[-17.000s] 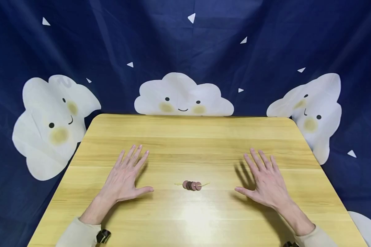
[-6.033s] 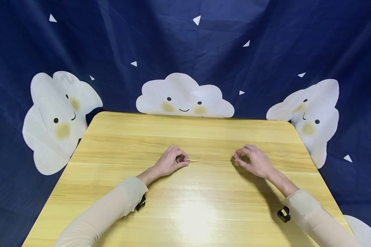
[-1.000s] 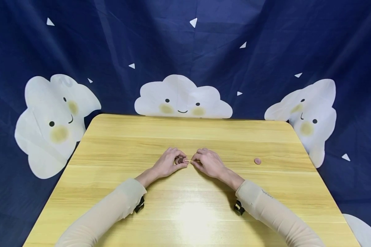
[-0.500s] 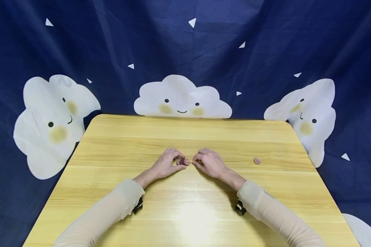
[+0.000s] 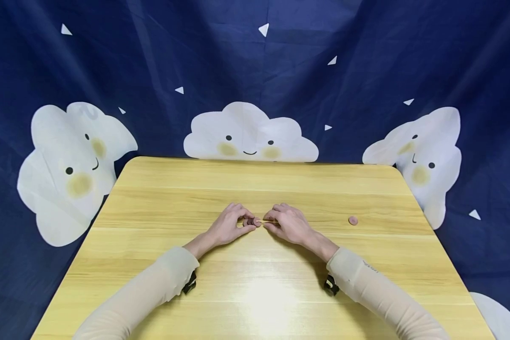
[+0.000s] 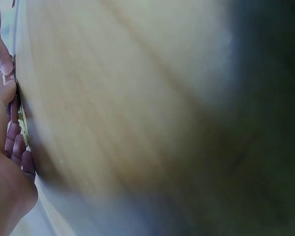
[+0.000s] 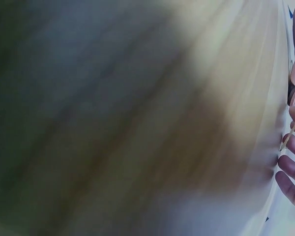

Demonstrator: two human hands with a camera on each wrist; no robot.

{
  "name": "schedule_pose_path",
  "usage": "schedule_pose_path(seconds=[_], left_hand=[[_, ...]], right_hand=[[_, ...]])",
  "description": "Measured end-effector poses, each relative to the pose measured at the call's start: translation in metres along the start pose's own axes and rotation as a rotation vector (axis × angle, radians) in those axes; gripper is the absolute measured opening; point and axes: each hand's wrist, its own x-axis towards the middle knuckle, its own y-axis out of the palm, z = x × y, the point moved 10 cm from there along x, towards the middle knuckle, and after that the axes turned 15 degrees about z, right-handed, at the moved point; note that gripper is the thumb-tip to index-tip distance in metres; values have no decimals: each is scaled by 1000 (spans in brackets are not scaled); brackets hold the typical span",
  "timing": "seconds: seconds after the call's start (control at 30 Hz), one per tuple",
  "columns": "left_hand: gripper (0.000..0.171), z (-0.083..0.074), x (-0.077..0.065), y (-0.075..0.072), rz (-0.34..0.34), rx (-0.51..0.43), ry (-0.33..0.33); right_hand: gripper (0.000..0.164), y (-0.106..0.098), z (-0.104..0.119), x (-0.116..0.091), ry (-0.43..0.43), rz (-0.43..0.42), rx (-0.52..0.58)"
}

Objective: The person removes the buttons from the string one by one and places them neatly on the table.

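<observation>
Navy cloud-print curtain (image 5: 280, 61) at the back, wood-grain table (image 5: 272, 184) in front. Two arms in pale sleeves reach in from the near side.

Left hand (image 5: 226, 225): thumb and fingers pinched around the button stack (image 5: 250, 222), mid-table, with the front button poking out at the fingertips. Right hand (image 5: 292, 225): thumb and forefinger clamped on the yellow cord (image 5: 260, 221) just beside that button. Can't tell if they touch it too; wrist views are mostly blur, with the hands cut off at the edge.

One loose button (image 5: 353, 220) lies on the table, well right of the right hand — nothing holding it.

Handling, my read: pinch the stack just behind the front button so the rest can't slide. Pull the cord straight, square to the button's face — at an angle it'd likely bind in the hole. Light tension only; thin cord probably slips easily.
</observation>
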Motion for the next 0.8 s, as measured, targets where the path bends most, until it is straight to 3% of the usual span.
schedule_pose_path(seconds=[0.27, 0.8], left_hand=[[29, -1, 0, -1, 12, -6, 3], [30, 1, 1, 1, 11, -1, 6]], right_hand=[[36, 1, 0, 6, 7, 63, 33], [39, 10, -1, 15, 16, 116, 75]])
